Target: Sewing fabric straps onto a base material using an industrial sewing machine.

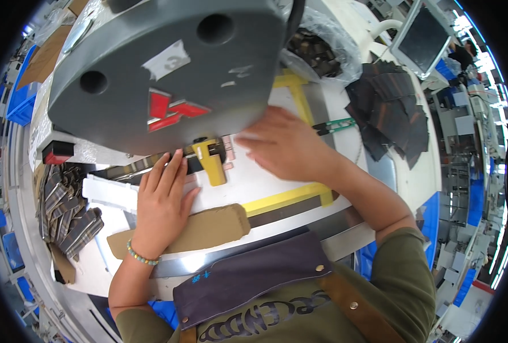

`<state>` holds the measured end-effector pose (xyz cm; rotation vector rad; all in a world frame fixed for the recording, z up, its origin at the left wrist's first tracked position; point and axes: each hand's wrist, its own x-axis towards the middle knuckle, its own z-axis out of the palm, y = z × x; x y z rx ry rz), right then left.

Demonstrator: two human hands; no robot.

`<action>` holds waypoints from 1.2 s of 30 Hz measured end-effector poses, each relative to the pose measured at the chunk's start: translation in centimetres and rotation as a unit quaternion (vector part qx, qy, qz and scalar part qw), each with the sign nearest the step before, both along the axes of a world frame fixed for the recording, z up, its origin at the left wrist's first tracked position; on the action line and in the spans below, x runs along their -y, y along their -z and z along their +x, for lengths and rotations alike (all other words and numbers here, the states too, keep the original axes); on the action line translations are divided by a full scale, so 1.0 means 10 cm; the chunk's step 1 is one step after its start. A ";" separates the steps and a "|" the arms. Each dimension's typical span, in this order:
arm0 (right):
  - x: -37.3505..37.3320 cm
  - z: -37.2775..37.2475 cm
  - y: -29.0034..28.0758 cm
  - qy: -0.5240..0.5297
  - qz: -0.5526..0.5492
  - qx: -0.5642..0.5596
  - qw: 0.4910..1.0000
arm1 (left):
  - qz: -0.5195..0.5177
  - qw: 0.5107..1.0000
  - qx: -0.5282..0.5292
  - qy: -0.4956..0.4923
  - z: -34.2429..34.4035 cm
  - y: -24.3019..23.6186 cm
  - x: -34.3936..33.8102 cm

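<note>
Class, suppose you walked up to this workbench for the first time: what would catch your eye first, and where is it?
The big grey sewing machine head fills the upper left. Beneath it, the left hand and right hand lie flat on the white table beside a yellow guide. Dark cut pieces pile at the upper right.

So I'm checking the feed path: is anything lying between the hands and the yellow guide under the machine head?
Nothing visible does. The left hand and right hand lie flat either side of the yellow guide, fingertips close beside it.
</note>
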<state>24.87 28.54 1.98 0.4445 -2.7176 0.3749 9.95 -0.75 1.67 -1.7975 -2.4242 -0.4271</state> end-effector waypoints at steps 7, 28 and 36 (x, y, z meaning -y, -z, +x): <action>-0.88 0.10 -0.74 0.328 0.048 -0.018 0.943 | 0.005 1.000 -0.012 -0.003 -0.02 0.01 0.04; -1.28 0.16 -0.35 0.373 -0.006 -0.040 0.927 | 0.019 0.999 0.033 0.034 0.09 -0.35 0.02; -1.10 0.20 -0.55 0.373 -0.086 -0.097 0.919 | 0.122 0.973 0.180 0.077 0.20 -0.55 -0.11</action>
